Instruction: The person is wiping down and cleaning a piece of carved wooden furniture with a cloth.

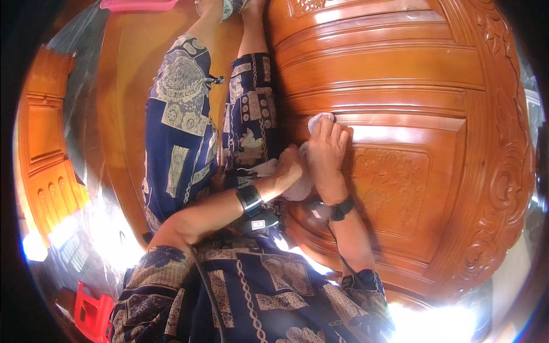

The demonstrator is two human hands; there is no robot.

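Observation:
A whitish cloth (pixel 299 188) is bunched between my two hands, beside the carved wooden panel (pixel 386 184) on my right. My right hand (pixel 328 148) grips part of it, with a fold showing past the fingertips against the panel's moulding. Lower and to the left, my left hand (pixel 290 167) is closed around another part of the cloth, its fingers partly hidden. Relief carving of branches and blossoms decorates the panel by my right hand. Black bands with small devices circle both wrists.
My legs in patterned trousers (pixel 184 120) stretch along a wooden board (pixel 128 107). A pink plastic container (pixel 139 4) lies beyond, at the board's far end. To the left are a marble-look floor (pixel 85 214), wooden furniture (pixel 45 128) and a red plastic stool (pixel 92 313). Cables run along my arms.

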